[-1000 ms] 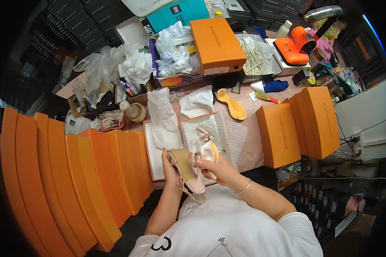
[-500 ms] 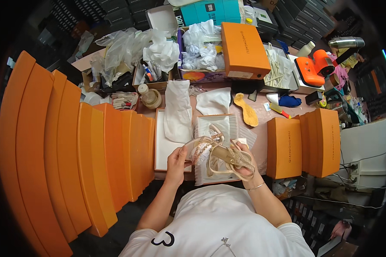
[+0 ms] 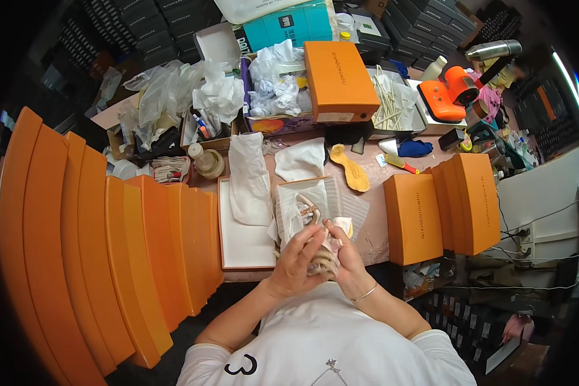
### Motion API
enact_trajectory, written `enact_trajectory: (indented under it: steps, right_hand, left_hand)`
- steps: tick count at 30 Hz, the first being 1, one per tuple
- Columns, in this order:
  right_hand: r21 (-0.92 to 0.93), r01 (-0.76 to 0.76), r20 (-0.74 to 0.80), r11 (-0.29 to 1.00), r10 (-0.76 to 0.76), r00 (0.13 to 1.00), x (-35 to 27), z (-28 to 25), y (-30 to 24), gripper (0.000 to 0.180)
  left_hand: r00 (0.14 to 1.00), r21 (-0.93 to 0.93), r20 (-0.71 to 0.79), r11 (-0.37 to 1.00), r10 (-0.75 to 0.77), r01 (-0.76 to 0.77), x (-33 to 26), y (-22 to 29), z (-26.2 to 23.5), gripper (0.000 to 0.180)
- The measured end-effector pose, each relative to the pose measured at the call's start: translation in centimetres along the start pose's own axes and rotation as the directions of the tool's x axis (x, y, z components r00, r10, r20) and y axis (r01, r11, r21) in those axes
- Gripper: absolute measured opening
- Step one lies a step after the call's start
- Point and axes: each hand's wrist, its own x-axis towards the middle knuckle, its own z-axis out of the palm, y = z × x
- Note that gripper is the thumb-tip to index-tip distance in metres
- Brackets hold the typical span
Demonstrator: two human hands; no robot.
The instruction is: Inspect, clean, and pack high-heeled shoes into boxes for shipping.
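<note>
Both hands hold a beige strappy sandal (image 3: 321, 256) close to my chest, above the near edge of the worktable. My left hand (image 3: 294, 258) cups it from the left and my right hand (image 3: 345, 257) grips it from the right, a thin bracelet on that wrist. Just beyond lies an open shoe box (image 3: 302, 186) lined with white tissue, with a second sandal (image 3: 307, 211) in it. The box's upturned lid (image 3: 238, 248) sits to its left with a white cloth bag (image 3: 249, 177) lying across it.
A fan of orange shoe boxes (image 3: 109, 244) fills the left. More orange boxes (image 3: 441, 206) stand to the right, and another (image 3: 340, 80) at the back. A tan insole (image 3: 350, 168), crumpled tissue (image 3: 273, 80), plastic bags (image 3: 157, 96) and an orange tool (image 3: 450, 90) crowd the far table.
The sandal came closer to my chest and both hands closed tighter around it. The camera view shifted slightly.
</note>
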Motion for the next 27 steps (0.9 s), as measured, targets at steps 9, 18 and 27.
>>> enact_trajectory:
  steps: [9,18,27]
  right_hand:
    - [-0.411,0.329,0.26,0.85,-0.236,0.936,-0.8,-4.4,-3.7,0.039]
    - [-0.862,0.444,0.221,0.244,-0.607,0.763,8.0,-12.4,-9.5,0.036]
    - [-0.79,0.613,0.554,-0.001,-0.427,0.714,4.5,-5.7,-7.0,0.046]
  left_hand:
    - [0.717,-0.881,0.324,0.08,-0.617,0.466,2.0,-3.8,-2.7,0.047]
    - [0.57,-0.79,0.549,-0.157,-0.611,0.593,-1.0,-1.1,0.4,0.04]
    - [0.503,-0.79,0.542,-0.205,-0.673,0.577,-1.3,-1.1,1.2,0.037]
